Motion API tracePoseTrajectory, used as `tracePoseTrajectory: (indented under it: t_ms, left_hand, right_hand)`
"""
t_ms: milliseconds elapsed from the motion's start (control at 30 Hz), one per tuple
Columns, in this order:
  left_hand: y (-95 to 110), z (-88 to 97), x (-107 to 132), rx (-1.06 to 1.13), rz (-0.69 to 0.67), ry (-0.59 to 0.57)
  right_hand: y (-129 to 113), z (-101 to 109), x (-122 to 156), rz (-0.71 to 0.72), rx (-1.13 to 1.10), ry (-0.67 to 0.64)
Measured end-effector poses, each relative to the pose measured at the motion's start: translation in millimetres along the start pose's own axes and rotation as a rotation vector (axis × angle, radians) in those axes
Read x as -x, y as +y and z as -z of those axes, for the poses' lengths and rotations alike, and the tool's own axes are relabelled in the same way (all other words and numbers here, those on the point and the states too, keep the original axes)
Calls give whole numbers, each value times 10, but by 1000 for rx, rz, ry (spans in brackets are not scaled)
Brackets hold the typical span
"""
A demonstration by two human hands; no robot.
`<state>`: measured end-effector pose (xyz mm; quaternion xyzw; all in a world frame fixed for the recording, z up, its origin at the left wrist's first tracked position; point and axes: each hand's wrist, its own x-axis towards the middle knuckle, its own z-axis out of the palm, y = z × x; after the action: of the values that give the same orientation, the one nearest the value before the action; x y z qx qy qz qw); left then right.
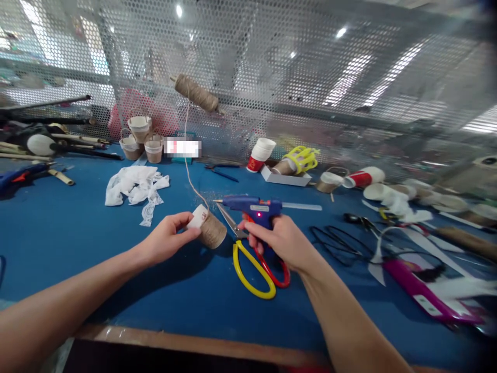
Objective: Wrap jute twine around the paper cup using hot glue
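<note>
Between the thumb and fingers of my left hand (169, 235) is a paper cup (213, 231), tilted on its side and mostly wrapped in brown twine; one white end stays bare. From it a strand of twine (190, 178) runs up to a spool (196, 93) mounted on the mesh. My right hand (285, 238) grips a blue glue gun (248, 203) with a red light lit and a glue stick out the back. Its nozzle points left, just above the cup. Scissors (254, 272) with yellow and red handles lie beneath the gun and my right hand.
White lace (135, 186) lies left of centre. Small twine-wrapped baskets (153, 149) stand behind it. Stacked paper cups (262, 154) and a white box (285, 177) sit toward the back. Black cable (341, 243) and a purple object (423, 287) occupy the right. Perforated metal mesh (248, 62) closes the back.
</note>
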<state>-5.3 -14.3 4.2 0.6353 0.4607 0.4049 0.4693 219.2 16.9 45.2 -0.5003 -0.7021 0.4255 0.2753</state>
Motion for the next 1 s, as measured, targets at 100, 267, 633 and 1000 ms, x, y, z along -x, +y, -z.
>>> tracePoseTrajectory:
  t_ms: [100, 267, 633, 1000]
  left_hand:
    - [-26, 28, -2, -30, 1, 7]
    - [-66, 54, -2, -57, -1, -19]
    - [-40, 39, -10, -19, 59, -39]
    - [-32, 42, 1, -81, 48, -31]
  right_hand:
    - [-42, -32, 80, -42, 99, -9]
    - [-105, -30, 118, -61, 135, -38]
    - [-222, -126, 275, 36, 322, -31]
    - [-207, -154, 305, 200, 478, 43]
